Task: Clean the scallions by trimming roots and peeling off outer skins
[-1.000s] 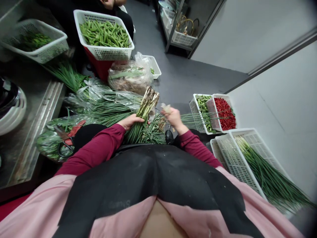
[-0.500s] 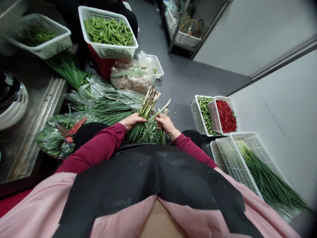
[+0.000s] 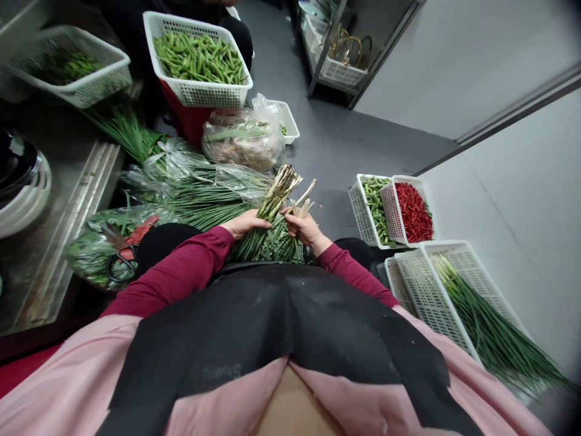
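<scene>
My left hand (image 3: 249, 224) is closed round a bunch of green onions (image 3: 275, 200), whose dirty white root ends point up and away from me. Close on its right, my right hand (image 3: 305, 229) is closed on a few pale green onion stalks (image 3: 303, 207) that stick out above its fingers. Green leaves hang down between both hands over my lap. Behind my left hand lies a larger heap of long green onions (image 3: 195, 197), partly wrapped in clear plastic.
At the right are baskets of red chilies (image 3: 413, 212), green peppers (image 3: 377, 203) and green onions (image 3: 481, 315). Ahead stand a basket of green pods (image 3: 200, 57) and a plastic bag (image 3: 245, 139). Scissors (image 3: 121, 257) lie on bagged greens (image 3: 91, 248) at left.
The bunch in my left hand has shifted slightly right and toward me. My right hand's fingertips have moved a little, with the stalks still in it.
</scene>
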### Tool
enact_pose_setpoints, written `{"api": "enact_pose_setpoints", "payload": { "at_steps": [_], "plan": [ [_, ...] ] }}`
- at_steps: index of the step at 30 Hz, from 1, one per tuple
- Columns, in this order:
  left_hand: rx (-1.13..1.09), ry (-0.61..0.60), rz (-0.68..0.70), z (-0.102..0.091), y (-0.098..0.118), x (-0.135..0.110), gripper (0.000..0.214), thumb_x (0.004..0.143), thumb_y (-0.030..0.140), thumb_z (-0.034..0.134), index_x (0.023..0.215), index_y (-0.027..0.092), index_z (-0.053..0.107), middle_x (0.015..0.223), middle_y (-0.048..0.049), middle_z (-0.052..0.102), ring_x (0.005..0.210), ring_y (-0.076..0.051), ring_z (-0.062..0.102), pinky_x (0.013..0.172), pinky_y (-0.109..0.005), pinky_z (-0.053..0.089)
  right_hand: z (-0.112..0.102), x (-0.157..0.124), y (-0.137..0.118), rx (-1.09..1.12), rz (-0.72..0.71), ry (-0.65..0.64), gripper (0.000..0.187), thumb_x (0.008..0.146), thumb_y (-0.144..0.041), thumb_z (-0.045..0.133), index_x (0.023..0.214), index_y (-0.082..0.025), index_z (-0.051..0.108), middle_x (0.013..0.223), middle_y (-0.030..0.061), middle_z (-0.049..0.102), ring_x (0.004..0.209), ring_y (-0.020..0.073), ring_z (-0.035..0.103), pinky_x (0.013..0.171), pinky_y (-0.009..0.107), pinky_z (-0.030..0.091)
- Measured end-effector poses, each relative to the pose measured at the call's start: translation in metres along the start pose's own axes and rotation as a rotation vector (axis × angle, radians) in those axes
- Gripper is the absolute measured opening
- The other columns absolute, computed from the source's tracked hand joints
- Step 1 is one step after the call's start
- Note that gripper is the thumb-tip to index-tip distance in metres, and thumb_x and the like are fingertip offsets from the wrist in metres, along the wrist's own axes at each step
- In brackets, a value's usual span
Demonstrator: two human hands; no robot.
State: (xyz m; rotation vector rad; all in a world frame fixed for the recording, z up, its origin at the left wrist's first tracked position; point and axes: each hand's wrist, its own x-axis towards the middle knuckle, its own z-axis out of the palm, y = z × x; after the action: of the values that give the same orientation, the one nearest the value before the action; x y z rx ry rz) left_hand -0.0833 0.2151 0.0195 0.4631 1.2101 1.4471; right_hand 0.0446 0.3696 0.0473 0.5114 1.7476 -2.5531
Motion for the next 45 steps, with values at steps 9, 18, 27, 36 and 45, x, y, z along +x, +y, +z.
{"api": "enact_pose_setpoints", "payload": {
  "at_steps": [9, 18, 27, 36, 45],
  "plan": [
    [0.041, 0.496, 0.099, -0.024, 0.015, 0.005, 0.029, 0.049, 0.020, 0.074, 0.073, 0.013, 0.060, 0.057, 0.0027, 0.058, 0.051, -0.013, 0.053, 0.057, -0.029, 0.046, -0.038, 0.000, -0.009, -0.491, -0.210, 0.405, 0.030, 0.075, -0.045, 0.064, 0.081, -0.016, 0.059, 0.062, 0.0000, 0.063, 0.048, 0.0087, 0.044, 0.049, 0.023, 0.037],
    [0.082, 0.198, 0.153, -0.002, 0.011, 0.003, 0.028, 0.055, 0.025, 0.075, 0.078, 0.010, 0.069, 0.075, -0.0069, 0.070, 0.074, -0.021, 0.064, 0.081, -0.038, 0.048, -0.030, 0.012, 0.000, -0.603, -0.256, 0.392, 0.023, 0.072, -0.039, 0.066, 0.070, -0.017, 0.061, 0.068, 0.0010, 0.063, 0.066, 0.0144, 0.055, 0.071, 0.030, 0.046],
    [0.170, 0.172, 0.213, 0.004, -0.004, 0.008, 0.051, 0.054, 0.031, 0.081, 0.098, 0.009, 0.068, 0.097, -0.0102, 0.071, 0.089, -0.024, 0.063, 0.091, -0.040, 0.043, -0.008, 0.023, 0.013, -0.653, -0.176, 0.217, 0.026, 0.067, -0.033, 0.069, 0.086, -0.015, 0.068, 0.083, 0.0030, 0.069, 0.080, 0.0187, 0.061, 0.079, 0.031, 0.047],
    [0.373, 0.205, 0.179, 0.002, -0.004, 0.009, 0.054, 0.054, 0.035, 0.077, 0.098, 0.008, 0.065, 0.092, -0.0083, 0.069, 0.086, -0.024, 0.062, 0.086, -0.038, 0.045, -0.012, 0.012, 0.002, -0.499, 0.007, 0.236, 0.021, 0.063, -0.029, 0.069, 0.062, -0.016, 0.052, 0.048, -0.0068, 0.046, 0.044, 0.0062, 0.037, 0.047, 0.021, 0.032],
    [0.504, 0.181, 0.180, -0.009, -0.004, 0.010, 0.049, 0.055, 0.034, 0.074, 0.095, 0.010, 0.063, 0.086, -0.0046, 0.066, 0.079, -0.022, 0.060, 0.080, -0.035, 0.045, -0.056, -0.005, -0.054, 0.098, -0.093, 0.397, 0.032, 0.061, -0.023, 0.071, 0.084, -0.019, 0.050, 0.051, -0.0083, 0.047, 0.037, 0.0027, 0.025, 0.037, 0.018, 0.022]
  ]
}}
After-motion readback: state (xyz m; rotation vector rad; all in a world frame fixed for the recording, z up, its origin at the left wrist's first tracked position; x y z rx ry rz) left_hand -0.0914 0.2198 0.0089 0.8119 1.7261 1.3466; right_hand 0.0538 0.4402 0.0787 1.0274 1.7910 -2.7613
